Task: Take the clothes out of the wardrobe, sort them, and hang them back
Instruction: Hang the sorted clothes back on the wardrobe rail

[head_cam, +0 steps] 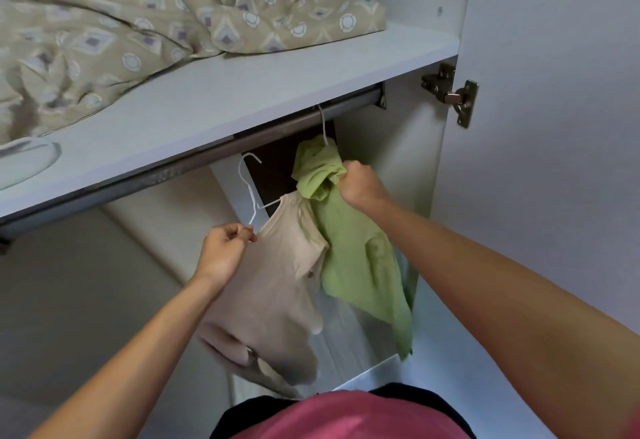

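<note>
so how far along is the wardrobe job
Green shirt already hangs from the rail; the right hand grips its collar. The left hand holds the beige shirt on its white hanger, hook not yet on the rail. That hang is left.

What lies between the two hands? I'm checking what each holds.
In the head view, the beige shirt on its white hanger lies between left hand and right hand.

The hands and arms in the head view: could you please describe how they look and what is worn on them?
Both forearms are bare, with no sleeves reaching into view. The left hand and the right hand wear no gloves, and no rings, watch or bracelets are visible. A pink top shows at the bottom edge.
</note>
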Demonstrator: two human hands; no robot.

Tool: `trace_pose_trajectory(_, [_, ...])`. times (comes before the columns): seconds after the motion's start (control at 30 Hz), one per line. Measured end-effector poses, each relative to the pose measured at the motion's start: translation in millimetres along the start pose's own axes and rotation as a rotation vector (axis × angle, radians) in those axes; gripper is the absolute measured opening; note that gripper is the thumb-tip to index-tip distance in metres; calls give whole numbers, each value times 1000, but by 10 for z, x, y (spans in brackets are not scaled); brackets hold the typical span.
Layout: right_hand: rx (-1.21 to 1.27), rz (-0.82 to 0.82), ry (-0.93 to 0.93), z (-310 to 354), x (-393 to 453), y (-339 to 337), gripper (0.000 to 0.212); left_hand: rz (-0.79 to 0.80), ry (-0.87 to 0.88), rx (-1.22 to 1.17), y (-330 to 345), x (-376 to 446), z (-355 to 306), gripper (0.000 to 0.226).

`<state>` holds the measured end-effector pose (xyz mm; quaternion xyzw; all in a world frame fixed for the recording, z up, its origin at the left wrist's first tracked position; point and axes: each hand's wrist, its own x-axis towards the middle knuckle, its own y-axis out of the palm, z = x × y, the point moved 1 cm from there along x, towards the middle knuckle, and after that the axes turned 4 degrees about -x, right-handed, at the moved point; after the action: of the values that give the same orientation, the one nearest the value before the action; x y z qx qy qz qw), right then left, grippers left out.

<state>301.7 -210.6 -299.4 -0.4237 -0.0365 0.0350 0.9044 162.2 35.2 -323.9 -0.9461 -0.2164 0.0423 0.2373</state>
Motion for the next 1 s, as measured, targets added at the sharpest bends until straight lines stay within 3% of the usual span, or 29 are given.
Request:
trace_pose_trajectory(0.2, [-124, -79, -8, -206, -99, 26, 24, 45, -6, 22, 5, 44, -74, 35])
trace_pose_trajectory(0.4, [-229, -326, -177, -167, -370, -22, 35, 53, -68, -3, 120, -8, -226, 32])
trace_pose_trajectory(0.57, [-154, -91, -264, 18, -607, 85, 24, 19, -59, -86, 200, -50, -481, 31])
trace_pose_trajectory(0.8, [-279, -116, -144, -256, -668, -18, 41, -45, -117, -233, 302, 154, -787, 30])
trace_pose_trajectory(1.0, [-187, 247, -66, -659, -696, -112, 50, -9, -186, -188, 580, 414, -881, 24])
